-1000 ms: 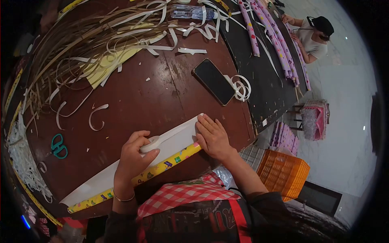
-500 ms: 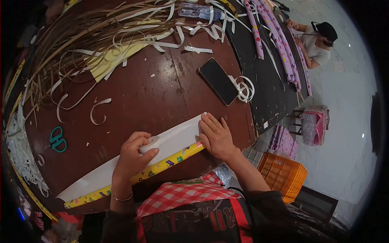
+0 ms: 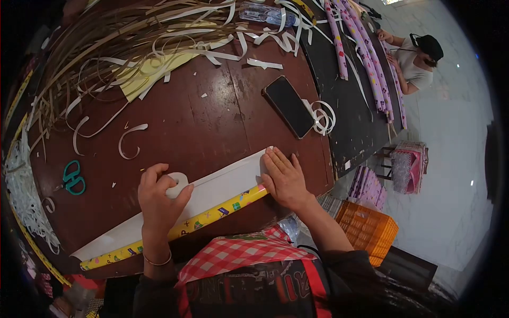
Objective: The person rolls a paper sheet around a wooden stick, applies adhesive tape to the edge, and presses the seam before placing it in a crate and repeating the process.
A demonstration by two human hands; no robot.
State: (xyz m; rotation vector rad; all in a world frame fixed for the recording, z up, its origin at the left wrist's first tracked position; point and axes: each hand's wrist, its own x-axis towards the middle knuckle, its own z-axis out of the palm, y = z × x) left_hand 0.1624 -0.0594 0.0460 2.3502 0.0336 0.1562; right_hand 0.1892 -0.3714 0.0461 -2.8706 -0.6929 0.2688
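My left hand [image 3: 160, 199] grips a white roll of tape [image 3: 182, 183] between thumb and fingers, above the far edge of a paper sheet. The sheet is partly rolled wrapping paper: its white inner side [image 3: 220, 180] faces up, and the near side is a yellow roll [image 3: 212, 214] with a colourful print. A thin strip seems to run along the far edge from the tape to my right hand. Flat on the right end of the paper lies my right hand [image 3: 286, 180], fingers stretched out, the tips at the upper corner.
Teal-handled scissors [image 3: 74, 177] lie at the left. A phone [image 3: 289, 107] rests beyond my right hand beside a curled white strip [image 3: 322, 117]. Brown strips [image 3: 106, 47] pile up at the back. An orange crate [image 3: 366, 230] stands at the lower right; another person [image 3: 416, 63] works at pink rolls [image 3: 366, 58].
My left hand has moved left with the tape roll, away from my right hand, and the roll has tilted to show its round side. My right hand stays pressed on the paper.
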